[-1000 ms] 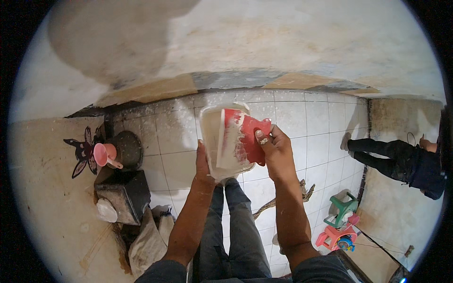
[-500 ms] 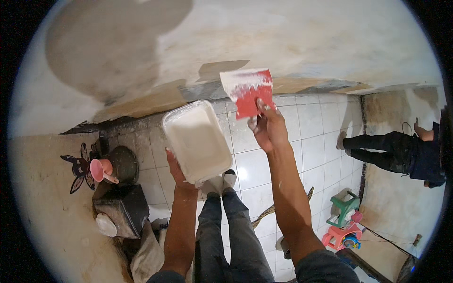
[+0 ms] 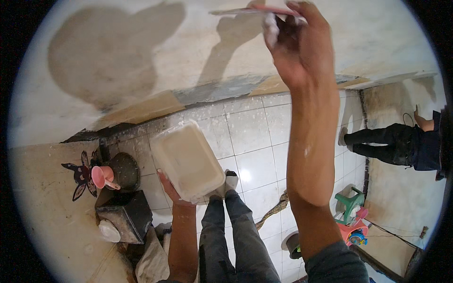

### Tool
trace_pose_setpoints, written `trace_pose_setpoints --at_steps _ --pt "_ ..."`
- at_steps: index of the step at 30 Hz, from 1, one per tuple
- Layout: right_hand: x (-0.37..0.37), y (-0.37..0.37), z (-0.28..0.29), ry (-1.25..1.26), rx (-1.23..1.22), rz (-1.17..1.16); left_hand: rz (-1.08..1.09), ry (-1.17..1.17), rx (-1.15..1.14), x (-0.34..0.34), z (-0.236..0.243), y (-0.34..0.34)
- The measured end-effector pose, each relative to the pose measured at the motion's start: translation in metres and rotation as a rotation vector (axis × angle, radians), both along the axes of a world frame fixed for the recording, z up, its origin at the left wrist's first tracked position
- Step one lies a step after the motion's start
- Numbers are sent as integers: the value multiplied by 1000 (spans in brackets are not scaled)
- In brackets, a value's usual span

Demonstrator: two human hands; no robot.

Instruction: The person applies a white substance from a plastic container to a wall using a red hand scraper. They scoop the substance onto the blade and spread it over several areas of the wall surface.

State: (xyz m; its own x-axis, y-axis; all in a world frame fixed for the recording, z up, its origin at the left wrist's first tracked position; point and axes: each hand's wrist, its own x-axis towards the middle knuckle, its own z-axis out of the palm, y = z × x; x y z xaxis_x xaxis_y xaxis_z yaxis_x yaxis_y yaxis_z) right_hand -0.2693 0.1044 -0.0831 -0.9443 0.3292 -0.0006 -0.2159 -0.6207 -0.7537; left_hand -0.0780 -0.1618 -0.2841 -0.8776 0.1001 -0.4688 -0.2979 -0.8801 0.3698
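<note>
My left hand (image 3: 172, 189) supports a white rectangular tub (image 3: 209, 150) by its near left side, thumb along the edge. Smooth cream-white paste (image 3: 183, 158) fills the tub. High up in front, my right hand (image 3: 302, 47) grips a red putty scraper (image 3: 258, 9), seen nearly edge-on and close to the wall (image 3: 188, 52). Whether the blade touches the wall, I cannot tell. White paste coats some fingers of the right hand.
Another person (image 3: 396, 146) stands by the wall at right. On the left are a pink dipper (image 3: 103, 177), a dark bucket (image 3: 126, 170) and a black box (image 3: 125, 212). A green stool (image 3: 350, 205) and a twisted rope-like strip (image 3: 273, 211) lie on the right.
My right hand has swung up from above the tub to the wall, turning the scraper edge-on. The tub has shifted slightly lower and to the left.
</note>
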Motion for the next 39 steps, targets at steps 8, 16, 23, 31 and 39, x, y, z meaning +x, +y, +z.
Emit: trace_pose_setpoints --at_steps 8,16,23,31,39 --pt "78 7 -119 -428 118 -91 -12 -45 -4 4 0 -12" --pt "42 10 -157 -553 -17 21 1 -49 23 11 -2 -14" --pt "34 -1 -55 -386 -9 -91 -35 88 95 15 -8 -14" --pt "68 -33 -101 -225 701 -395 -23 17 41 14 0 -7" --pt "31 -34 -113 539 1818 -779 16 -40 55 22 -5 -16"
